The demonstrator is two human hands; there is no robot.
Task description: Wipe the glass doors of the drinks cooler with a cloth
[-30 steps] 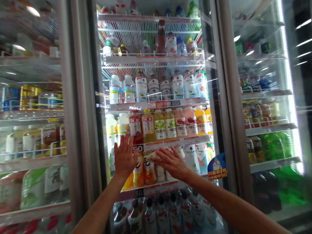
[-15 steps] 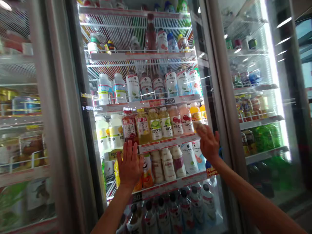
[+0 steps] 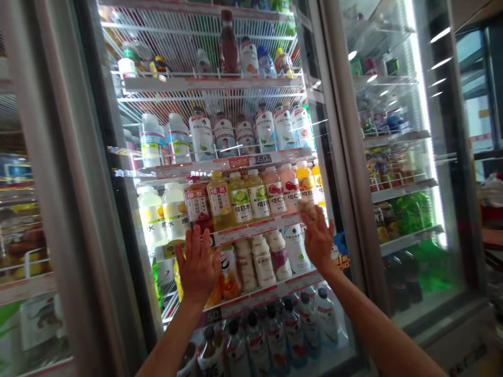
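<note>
My left hand point(image 3: 197, 267) is raised with fingers spread, its palm toward the glass door of a drinks fridge. Nothing is held in it. Behind it stand a dark red bottle point(image 3: 197, 203) and an orange-labelled bottle point(image 3: 229, 269). My right hand point(image 3: 319, 238) is up at the door's right side, fingers bent over a small crumpled pale cloth point(image 3: 307, 209); its exact kind is hard to make out. The cloth lies against or very near the glass, in front of the pink and orange drink bottles point(image 3: 305, 180).
Shelves of bottles fill the fridge behind the glass, with dark-capped bottles point(image 3: 275, 332) at the bottom. A metal door frame point(image 3: 341, 120) runs up the right, another point(image 3: 74, 157) up the left. A second lit fridge section point(image 3: 404, 188) stands further right.
The view has shifted right, so the fridge and both hands appear further left. My right hand has moved slightly down and left across the glass; my left hand stays spread.
</note>
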